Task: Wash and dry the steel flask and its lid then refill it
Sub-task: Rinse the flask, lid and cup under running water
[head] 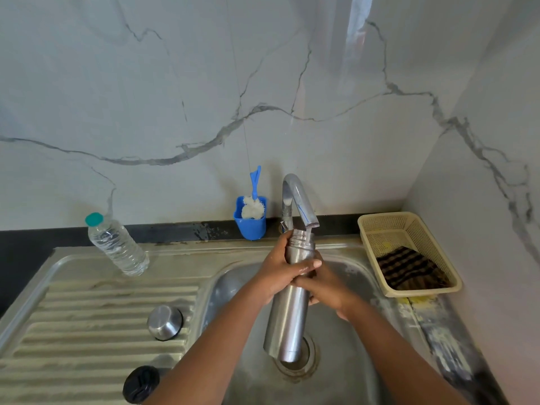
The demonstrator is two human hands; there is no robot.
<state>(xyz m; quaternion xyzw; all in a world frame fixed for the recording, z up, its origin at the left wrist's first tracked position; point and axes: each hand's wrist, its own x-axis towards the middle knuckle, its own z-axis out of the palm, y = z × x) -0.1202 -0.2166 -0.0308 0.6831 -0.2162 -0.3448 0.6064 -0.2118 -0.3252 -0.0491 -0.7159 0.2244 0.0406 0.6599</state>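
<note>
You stand in a home kitchen: a steel sink (344, 287) with ribbed drainboard (87, 323), a curved tap (298, 197), marble-look wall tiles (175, 83), and a brush holder (250, 220).

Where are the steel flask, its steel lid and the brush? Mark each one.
steel flask (287, 320), head view, on the bare lower body below the hands.
steel lid (164, 322), head view, on its domed top.
brush (253, 206), head view, on the white bristles.
</note>
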